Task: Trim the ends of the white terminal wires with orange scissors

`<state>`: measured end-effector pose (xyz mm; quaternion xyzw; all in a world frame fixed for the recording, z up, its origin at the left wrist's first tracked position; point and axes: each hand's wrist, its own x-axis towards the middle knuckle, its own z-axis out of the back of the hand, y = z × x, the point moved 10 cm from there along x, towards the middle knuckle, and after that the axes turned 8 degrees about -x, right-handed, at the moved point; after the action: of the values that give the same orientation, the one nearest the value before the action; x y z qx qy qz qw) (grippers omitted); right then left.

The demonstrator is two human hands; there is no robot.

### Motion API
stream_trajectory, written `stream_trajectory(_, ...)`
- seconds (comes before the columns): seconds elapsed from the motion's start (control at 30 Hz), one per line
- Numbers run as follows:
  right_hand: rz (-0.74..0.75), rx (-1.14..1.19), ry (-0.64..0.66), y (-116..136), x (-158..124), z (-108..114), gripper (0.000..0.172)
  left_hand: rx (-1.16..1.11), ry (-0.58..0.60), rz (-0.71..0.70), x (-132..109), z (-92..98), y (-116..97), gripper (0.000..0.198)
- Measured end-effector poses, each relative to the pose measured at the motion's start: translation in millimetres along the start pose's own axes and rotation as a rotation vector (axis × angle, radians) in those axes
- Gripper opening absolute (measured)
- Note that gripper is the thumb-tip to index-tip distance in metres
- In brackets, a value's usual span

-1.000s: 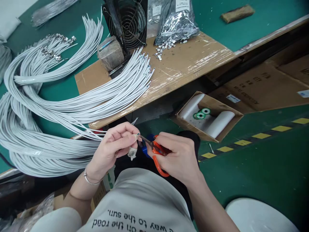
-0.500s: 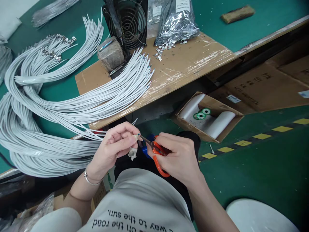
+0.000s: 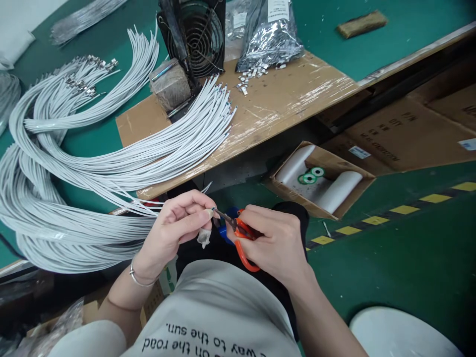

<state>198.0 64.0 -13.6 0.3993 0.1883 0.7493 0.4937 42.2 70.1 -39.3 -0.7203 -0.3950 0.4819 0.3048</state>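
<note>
Scissors (image 3: 240, 248), orange-handled, dark-bladed: held before the person's lap, off the surface, blade tips at the left fingertips; grip of the right hand (image 3: 273, 238) curled through the handles, its fingers partly hidden. Wire tip (image 3: 213, 210), small and dark bluish: pinched between thumb and forefinger in the grip of the left hand (image 3: 182, 218); largely covered, contact with the blades hard to make out. Whitish scrap (image 3: 204, 237): hangs below the left fingers; attachment hidden. White wires (image 3: 148, 153), massed: curve over the surface, several passing behind the left hand; far-left loops cut off by the frame. Front edge of the surface: runs diagonally above the hands, which have open room between it and the lap. Cardboard sheet (image 3: 282, 104): flat on the green surface (image 3: 327, 44), under the wire ends. Fan (image 3: 201, 39): upright, top cut off, beside a wrapped block (image 3: 170, 87). Clear bag (image 3: 269, 42): top cut off, label too small to read, small metal pieces (image 3: 253, 73) spilled before it. Brown bar (image 3: 362, 24): near the far right. Open carton (image 3: 359, 206): on the green floor (image 3: 390, 277), beside yellow-and-black tape (image 3: 375, 219). White round object (image 3: 394, 332): cut off at lower right.
</note>
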Motion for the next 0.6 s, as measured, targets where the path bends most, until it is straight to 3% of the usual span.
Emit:
stream_trajectory(0.37,0.06,-0.242,-0.202,8.3,-4.8,10.5,0.046,0.076,-0.054,-0.083,-0.6,2.8,-4.7,0.022)
stream_trajectory(0.5,-0.059,-0.089,-0.208,1.6,-7.6,-0.4,0.042,0.095,-0.047,-0.149,-0.7,-0.9,-10.8,0.023)
stream_trajectory(0.6,-0.238,0.163,-0.26,-26.5,-6.7,1.4,0.045,0.117,-0.045,-0.135,-2.5,0.2,-8.0,0.024)
